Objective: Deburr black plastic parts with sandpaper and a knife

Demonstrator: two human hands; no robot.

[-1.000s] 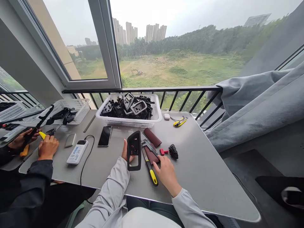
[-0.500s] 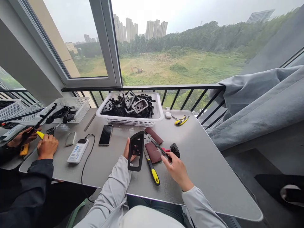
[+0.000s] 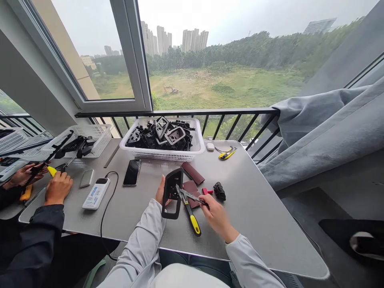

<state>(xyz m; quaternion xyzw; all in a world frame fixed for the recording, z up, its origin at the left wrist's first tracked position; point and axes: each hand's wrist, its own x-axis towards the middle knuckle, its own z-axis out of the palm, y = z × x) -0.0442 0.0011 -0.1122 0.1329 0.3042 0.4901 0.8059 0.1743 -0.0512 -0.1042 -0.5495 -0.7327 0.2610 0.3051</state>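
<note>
My left hand (image 3: 160,192) is closed around the left side of a black plastic frame (image 3: 166,208), which it holds upright above the table. In my right hand (image 3: 217,214) is a caliper (image 3: 190,195), gripped by its right end. The caliper's jaws overlap the frame's right side; whether they touch it I cannot tell. Below the caliper lies a yellow and black handled tool (image 3: 194,222). Dark red sheets (image 3: 193,173) of what looks like sandpaper lie behind it. A red piece (image 3: 207,191) and a crumpled black item (image 3: 220,191) sit just beyond my right hand.
A white basket (image 3: 162,155) full of black parts stands at the back. A phone (image 3: 132,173), a power bank (image 3: 96,194) with a cable and a yellow cutter (image 3: 227,153) lie on the table. At left, a co-worker's hands (image 3: 58,187) hold a black part and a yellow tool.
My right hand has brought the caliper left, so its jaws now overlap the black frame. The frame stays nearly in place in my left hand. The view has shifted slightly.
</note>
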